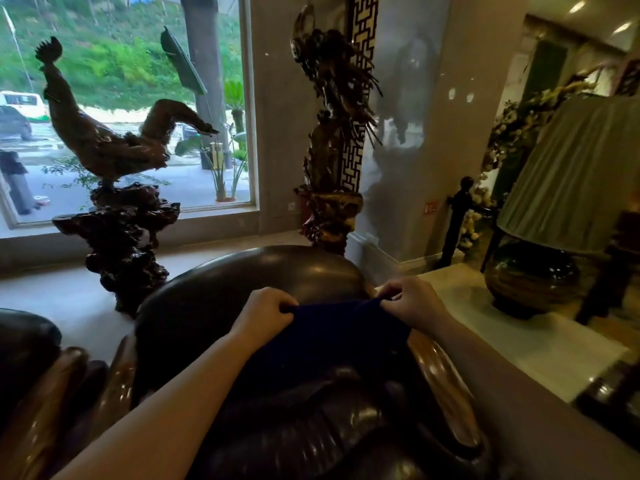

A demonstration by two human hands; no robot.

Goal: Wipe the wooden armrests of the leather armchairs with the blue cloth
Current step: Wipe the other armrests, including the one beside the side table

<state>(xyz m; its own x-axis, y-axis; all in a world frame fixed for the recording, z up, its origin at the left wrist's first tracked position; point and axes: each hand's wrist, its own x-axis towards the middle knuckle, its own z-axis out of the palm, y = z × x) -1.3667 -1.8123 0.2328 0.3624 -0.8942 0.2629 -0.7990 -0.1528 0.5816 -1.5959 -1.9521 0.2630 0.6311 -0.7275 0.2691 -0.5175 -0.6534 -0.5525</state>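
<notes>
Head view looks down over a dark leather armchair (pixel 249 292) that fills the near middle, its rounded back toward the far side and its seat cushion near the bottom edge. A second leather armchair (pixel 24 341) shows only as a dark bulge at the left edge. Beyond them stand a carved wooden rooster (pixel 104 140) on a gnarled base by the window and a tall carved root figure (pixel 332 133) against the pillar; on the right a pale side table (pixel 519 341) carries a lamp (pixel 554 209) with a pleated shade.

The wooden armrests are the glossy curved rails flanking the seat — the right armrest (pixel 440 382) runs down beside the right forearm, the left armrest (pixel 117 386) lies near the left, with another rail of the neighbouring chair just beside it.

The blue cloth (pixel 329 337) is not on any wood. It hangs stretched between both hands above the seat, in front of the chair back. The left hand (pixel 266 315) is closed on its left top corner, the right hand (pixel 414 301) pinched shut on its right top corner.

Judging from this, the wiping is not under way — the cloth looks as if it is being spread or folded ready for use. No armrest shows streaks or damp that would tell wiped from unwiped, so what is finished cannot be read; at the least, the rails of both chairs may remain.
</notes>
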